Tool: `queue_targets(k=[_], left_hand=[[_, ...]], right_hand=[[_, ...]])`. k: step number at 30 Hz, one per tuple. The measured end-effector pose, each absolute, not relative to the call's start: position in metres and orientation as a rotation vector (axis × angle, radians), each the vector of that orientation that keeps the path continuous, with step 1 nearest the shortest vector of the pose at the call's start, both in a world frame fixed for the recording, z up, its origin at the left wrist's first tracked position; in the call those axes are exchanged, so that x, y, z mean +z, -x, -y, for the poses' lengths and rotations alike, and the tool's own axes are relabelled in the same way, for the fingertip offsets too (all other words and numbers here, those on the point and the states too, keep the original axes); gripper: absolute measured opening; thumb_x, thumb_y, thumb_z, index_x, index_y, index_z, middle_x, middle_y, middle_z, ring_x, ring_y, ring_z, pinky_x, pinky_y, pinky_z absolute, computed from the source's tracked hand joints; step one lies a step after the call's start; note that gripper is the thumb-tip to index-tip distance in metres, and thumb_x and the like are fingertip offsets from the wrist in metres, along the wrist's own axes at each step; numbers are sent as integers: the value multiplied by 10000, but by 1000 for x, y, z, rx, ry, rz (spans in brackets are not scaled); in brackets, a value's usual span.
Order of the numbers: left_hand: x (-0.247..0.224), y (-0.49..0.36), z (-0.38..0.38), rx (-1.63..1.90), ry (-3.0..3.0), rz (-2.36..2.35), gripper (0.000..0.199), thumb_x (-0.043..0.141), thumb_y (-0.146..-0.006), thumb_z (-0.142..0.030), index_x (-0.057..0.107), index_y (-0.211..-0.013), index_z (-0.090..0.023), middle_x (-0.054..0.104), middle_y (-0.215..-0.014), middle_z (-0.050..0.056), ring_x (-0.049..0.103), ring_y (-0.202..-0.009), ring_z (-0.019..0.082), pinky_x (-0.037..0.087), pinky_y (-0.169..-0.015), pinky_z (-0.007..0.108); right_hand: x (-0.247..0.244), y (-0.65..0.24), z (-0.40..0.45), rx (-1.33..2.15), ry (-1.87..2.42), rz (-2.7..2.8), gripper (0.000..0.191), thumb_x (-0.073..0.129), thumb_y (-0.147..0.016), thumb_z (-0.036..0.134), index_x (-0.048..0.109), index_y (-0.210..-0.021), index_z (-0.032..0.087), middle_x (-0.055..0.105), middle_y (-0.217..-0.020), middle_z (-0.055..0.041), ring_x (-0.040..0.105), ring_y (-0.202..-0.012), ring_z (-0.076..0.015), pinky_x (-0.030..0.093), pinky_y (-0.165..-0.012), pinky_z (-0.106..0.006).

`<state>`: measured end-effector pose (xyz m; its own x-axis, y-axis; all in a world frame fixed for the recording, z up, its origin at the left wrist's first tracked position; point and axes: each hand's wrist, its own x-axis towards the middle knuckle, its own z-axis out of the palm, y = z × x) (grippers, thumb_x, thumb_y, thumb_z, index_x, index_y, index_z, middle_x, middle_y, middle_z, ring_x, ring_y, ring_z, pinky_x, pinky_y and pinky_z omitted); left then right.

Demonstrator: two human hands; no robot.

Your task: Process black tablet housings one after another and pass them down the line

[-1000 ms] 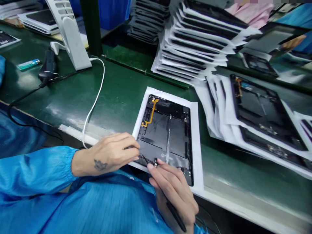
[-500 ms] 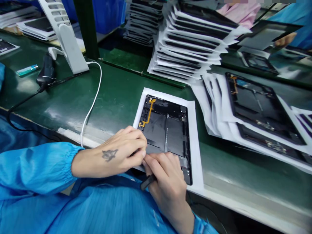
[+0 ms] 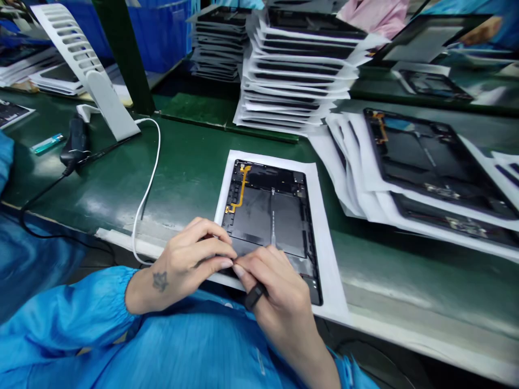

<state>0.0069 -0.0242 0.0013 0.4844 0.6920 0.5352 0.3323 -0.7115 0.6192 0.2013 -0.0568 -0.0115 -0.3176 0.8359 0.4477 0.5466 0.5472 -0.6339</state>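
An opened tablet [image 3: 265, 216], black inside with an orange flex cable [image 3: 243, 189] along its left side, lies on a white sheet [image 3: 330, 270] at the bench edge. Over its lower left corner, my left hand [image 3: 188, 265] pinches with thumb and index fingertip; anything between them is too small to make out. Fingertips of my right hand [image 3: 281, 286] meet the left ones there, fingers curled. A black tool [image 3: 255, 296] is held in the right hand, its blunt end sticking out by the thumb. Its working end is hidden by the fingers.
Right of the tablet lie more opened tablets [image 3: 430, 156] layered with white sheets. A tall stack of interleaved sheets and panels [image 3: 292, 75] stands behind. On the left are a white stand [image 3: 93, 81], a white cable [image 3: 150, 186], a black corded device [image 3: 76, 141] and a lighter [image 3: 47, 144].
The camera view has shifted slightly. My left hand has turned, its fingers more spread from the thumb, and the black tool in my right hand has tilted. The tablet stays on its sheet.
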Motion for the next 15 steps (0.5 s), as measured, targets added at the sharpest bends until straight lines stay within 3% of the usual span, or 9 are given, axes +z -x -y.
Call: queue_targets(k=[8, 15], left_hand=[[0, -7, 20, 1171, -2446, -748, 71, 605, -984, -107, 671, -1012, -105, 658, -1003, 97, 609, -993, 180, 532, -881, 307], [1, -3, 19, 1086, -2324, -854, 94, 599, -1007, -184, 679, -1050, -161, 672, -1019, 64, 637, -963, 154, 541, -848, 276]], right_hand=[[-11, -203, 57, 511, 1128, 2030, 208, 513, -1012, 131, 612, -842, 200, 567, -741, -14, 477, -720, -169, 336, -669, -320], [-9, -207, 54, 563, 1111, 2043, 205, 472, -998, 89, 609, -890, 196, 579, -775, -12, 466, -742, -172, 328, -674, -322]])
